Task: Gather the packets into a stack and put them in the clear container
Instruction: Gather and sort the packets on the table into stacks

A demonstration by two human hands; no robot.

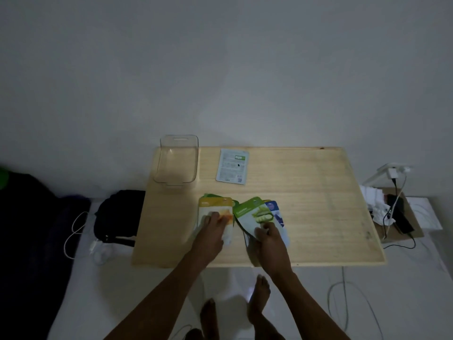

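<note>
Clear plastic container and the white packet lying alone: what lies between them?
Only bare wooden table in the head view, between clear plastic container and white packet.

Two bare forearms are seen, with no sleeves, watch or rings on them. The left hand point(211, 230) and right hand point(269, 242) are ungloved. Below them, two bare feet point(260, 294) are seen, without socks or shoes.

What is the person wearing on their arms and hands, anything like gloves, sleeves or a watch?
Nothing that shows. The left hand and right hand are bare, with no gloves, and no rings are visible in the dim light. Both forearms are uncovered up to the bottom edge of the picture: no sleeves, watch or wristband in view.
</note>
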